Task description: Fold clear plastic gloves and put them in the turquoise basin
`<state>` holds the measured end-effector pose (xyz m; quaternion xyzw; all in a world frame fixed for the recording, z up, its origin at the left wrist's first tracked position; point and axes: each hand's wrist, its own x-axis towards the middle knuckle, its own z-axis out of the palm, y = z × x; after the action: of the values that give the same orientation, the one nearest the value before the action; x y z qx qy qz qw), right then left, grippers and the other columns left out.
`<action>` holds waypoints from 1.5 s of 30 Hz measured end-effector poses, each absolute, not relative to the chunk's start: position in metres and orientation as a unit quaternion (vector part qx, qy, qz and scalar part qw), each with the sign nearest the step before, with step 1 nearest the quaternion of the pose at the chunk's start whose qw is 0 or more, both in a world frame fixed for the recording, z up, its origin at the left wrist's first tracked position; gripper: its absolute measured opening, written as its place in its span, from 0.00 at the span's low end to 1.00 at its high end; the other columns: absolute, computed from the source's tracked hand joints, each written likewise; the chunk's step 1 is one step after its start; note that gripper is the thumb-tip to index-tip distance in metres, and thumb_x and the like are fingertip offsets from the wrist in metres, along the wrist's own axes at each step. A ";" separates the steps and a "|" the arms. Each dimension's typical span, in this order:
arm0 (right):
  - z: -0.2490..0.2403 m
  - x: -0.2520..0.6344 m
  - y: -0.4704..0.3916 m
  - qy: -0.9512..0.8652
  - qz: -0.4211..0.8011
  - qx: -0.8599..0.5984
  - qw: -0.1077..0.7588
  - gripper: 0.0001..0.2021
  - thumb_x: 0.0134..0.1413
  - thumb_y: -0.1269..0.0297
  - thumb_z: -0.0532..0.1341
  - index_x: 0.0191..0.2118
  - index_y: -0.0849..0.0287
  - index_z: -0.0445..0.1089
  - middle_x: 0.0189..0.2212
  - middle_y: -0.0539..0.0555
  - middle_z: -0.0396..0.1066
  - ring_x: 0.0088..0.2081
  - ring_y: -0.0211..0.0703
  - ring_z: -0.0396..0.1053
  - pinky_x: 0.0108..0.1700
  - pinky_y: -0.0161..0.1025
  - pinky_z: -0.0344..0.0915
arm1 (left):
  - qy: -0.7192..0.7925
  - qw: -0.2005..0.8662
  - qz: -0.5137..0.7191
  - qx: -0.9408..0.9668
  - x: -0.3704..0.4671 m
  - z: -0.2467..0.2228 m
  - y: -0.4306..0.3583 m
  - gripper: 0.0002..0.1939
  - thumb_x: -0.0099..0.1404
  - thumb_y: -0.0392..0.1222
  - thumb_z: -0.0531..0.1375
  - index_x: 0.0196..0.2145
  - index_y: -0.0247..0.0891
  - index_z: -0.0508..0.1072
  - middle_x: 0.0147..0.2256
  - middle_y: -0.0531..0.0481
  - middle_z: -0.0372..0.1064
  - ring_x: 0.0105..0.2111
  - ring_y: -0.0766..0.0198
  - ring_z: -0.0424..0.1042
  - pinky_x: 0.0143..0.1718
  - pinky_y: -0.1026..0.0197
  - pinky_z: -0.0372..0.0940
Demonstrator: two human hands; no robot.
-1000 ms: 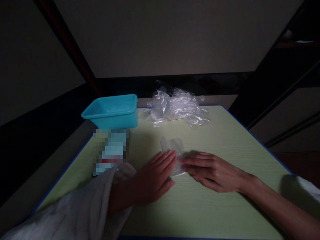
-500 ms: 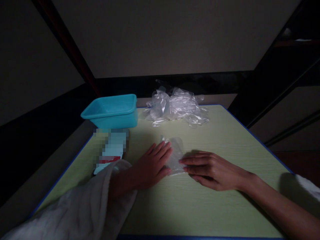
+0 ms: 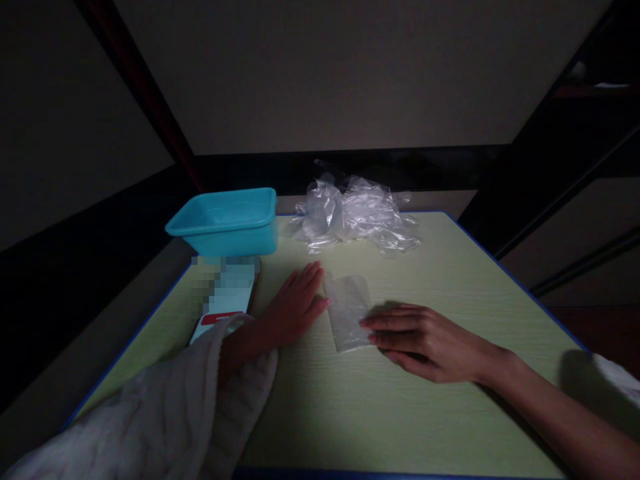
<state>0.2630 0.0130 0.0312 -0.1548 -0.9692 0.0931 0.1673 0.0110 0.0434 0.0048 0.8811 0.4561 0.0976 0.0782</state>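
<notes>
A thin, clear plastic piece [image 3: 347, 313] lies flat on the pale green table [image 3: 320, 413], between my two hands. My left hand [image 3: 297, 303] is at its left edge, fingers extended and thumb apart, holding nothing. On the right, my right hand [image 3: 407, 337] rests with its fingertips on the plastic's lower right edge, fingers stretched out and pressing down. Behind them, a heap of crumpled clear plastic [image 3: 357, 213] sits at the table's far edge.
A turquoise plastic basket [image 3: 227, 241] stands at the far left corner. In front of it lies a phone-like flat object [image 3: 227, 300], partly pixelated, near my left sleeve [image 3: 165, 407]. A wall rises behind the table.
My left hand has shifted left and slightly away from me, off the clear plastic piece, so more of the piece shows. My right hand has stayed in place.
</notes>
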 end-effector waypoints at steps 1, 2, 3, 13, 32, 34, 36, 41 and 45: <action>0.031 0.263 0.013 -0.969 0.093 -0.156 0.168 0.14 0.57 0.71 0.52 0.43 0.67 0.72 0.45 0.62 0.71 0.49 0.49 0.67 0.49 0.50 0.65 | 0.447 0.079 0.104 0.885 0.011 0.005 0.043 0.26 0.68 0.43 0.44 0.59 0.22 0.51 0.61 0.31 0.44 0.62 0.53 0.42 0.59 0.45 0.45; 0.031 0.263 0.013 -0.968 0.093 -0.158 0.169 0.14 0.57 0.71 0.51 0.43 0.67 0.71 0.45 0.62 0.71 0.48 0.49 0.67 0.49 0.50 0.65 | 0.435 0.078 0.106 0.891 0.011 0.005 0.043 0.25 0.68 0.42 0.44 0.58 0.24 0.51 0.61 0.32 0.45 0.62 0.54 0.43 0.59 0.44 0.45; 0.031 0.263 0.013 -0.968 0.093 -0.160 0.170 0.14 0.57 0.71 0.51 0.43 0.66 0.71 0.45 0.62 0.71 0.48 0.48 0.67 0.49 0.49 0.65 | 0.424 0.076 0.103 0.897 0.011 0.004 0.043 0.25 0.68 0.42 0.44 0.59 0.26 0.52 0.61 0.34 0.46 0.62 0.53 0.43 0.59 0.44 0.44; 0.033 0.261 0.009 -0.970 0.015 -0.169 0.176 0.14 0.60 0.65 0.52 0.46 0.66 0.69 0.43 0.59 0.73 0.44 0.46 0.69 0.44 0.45 0.68 | 0.326 -0.028 0.236 0.915 0.005 0.013 0.017 0.20 0.67 0.37 0.46 0.55 0.29 0.56 0.57 0.34 0.55 0.60 0.55 0.51 0.58 0.49 0.52; 0.035 0.252 0.000 -0.962 -0.154 -0.140 0.176 0.14 0.62 0.76 0.47 0.36 0.66 0.70 0.24 0.55 0.73 0.27 0.40 0.68 0.28 0.38 0.64 | 0.296 0.026 0.188 0.936 0.019 0.017 -0.013 0.09 0.63 0.36 0.50 0.39 0.35 0.68 0.38 0.43 0.70 0.40 0.58 0.68 0.43 0.55 0.65; 0.035 0.252 0.000 -0.963 -0.141 -0.144 0.180 0.14 0.62 0.75 0.46 0.37 0.66 0.69 0.24 0.55 0.73 0.27 0.40 0.68 0.28 0.38 0.64 | 0.295 0.019 0.182 0.938 0.020 0.016 -0.013 0.08 0.63 0.37 0.51 0.39 0.36 0.67 0.38 0.43 0.70 0.40 0.58 0.68 0.42 0.55 0.64; 0.036 0.252 0.000 -0.962 -0.123 -0.155 0.191 0.14 0.62 0.75 0.45 0.38 0.66 0.68 0.24 0.55 0.72 0.26 0.40 0.68 0.27 0.38 0.64 | 0.293 0.007 0.175 0.940 0.021 0.016 -0.012 0.08 0.63 0.38 0.52 0.38 0.36 0.67 0.38 0.44 0.70 0.39 0.58 0.68 0.41 0.55 0.65; 0.036 0.252 0.000 -0.954 -0.096 -0.181 0.220 0.14 0.63 0.75 0.44 0.41 0.67 0.67 0.23 0.53 0.70 0.25 0.40 0.66 0.26 0.38 0.64 | 0.279 -0.042 0.160 0.946 0.023 0.012 -0.009 0.06 0.64 0.38 0.52 0.35 0.35 0.67 0.36 0.44 0.70 0.36 0.59 0.68 0.39 0.56 0.65; 0.033 0.253 0.001 -0.955 -0.089 -0.182 0.217 0.15 0.63 0.74 0.44 0.40 0.67 0.68 0.23 0.53 0.70 0.26 0.40 0.66 0.27 0.37 0.65 | 0.257 -0.090 0.150 0.950 0.024 0.009 -0.008 0.06 0.65 0.34 0.50 0.34 0.35 0.66 0.35 0.46 0.70 0.35 0.61 0.68 0.38 0.58 0.64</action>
<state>0.2530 0.0008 0.0325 -0.1825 -0.9547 -0.0895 0.2172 0.0245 -0.0083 0.0088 0.9504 0.2569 0.1505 -0.0904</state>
